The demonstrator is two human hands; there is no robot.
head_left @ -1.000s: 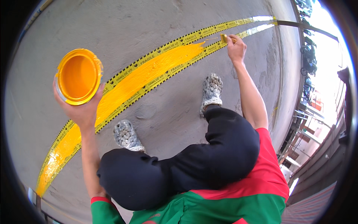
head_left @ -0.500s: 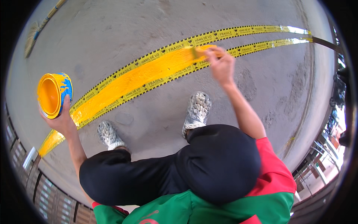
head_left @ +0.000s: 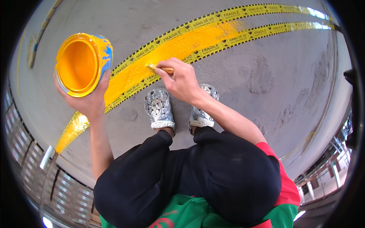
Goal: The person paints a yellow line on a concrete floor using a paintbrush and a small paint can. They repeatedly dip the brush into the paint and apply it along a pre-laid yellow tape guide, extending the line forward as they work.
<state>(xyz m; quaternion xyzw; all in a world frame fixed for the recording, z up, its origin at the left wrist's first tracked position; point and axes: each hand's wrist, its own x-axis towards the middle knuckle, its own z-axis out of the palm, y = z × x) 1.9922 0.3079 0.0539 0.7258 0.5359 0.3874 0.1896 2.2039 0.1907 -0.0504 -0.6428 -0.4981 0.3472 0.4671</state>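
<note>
My left hand (head_left: 89, 99) grips a blue can of yellow-orange paint (head_left: 99, 57) from below and the side. The can is tilted so its mouth faces me, and paint has run down its outside. In my right hand (head_left: 182, 79) is a paintbrush (head_left: 167, 70), pinched by its handle, its bristles at the fresh paint. A glossy yellow paint stripe (head_left: 178, 45) runs along the concrete floor between two strips of yellow warning tape (head_left: 167, 37) with black edges. The stripe's right end is thin and patchy. My left forearm and the can hide part of its left stretch.
My feet, in grey-white clogs (head_left: 159, 106), stand just on the near side of the lower tape. A broom (head_left: 34, 49) lies at the far left. Stacked slatted pallets or crates (head_left: 34, 163) line the lower left rim. Rough patches mark the concrete floor (head_left: 262, 76) at right.
My right hand has drawn the brush back leftward and nearer to me along the stripe. The can has come up and to the right, closer to view. My left foot now stands closer to the right one.
</note>
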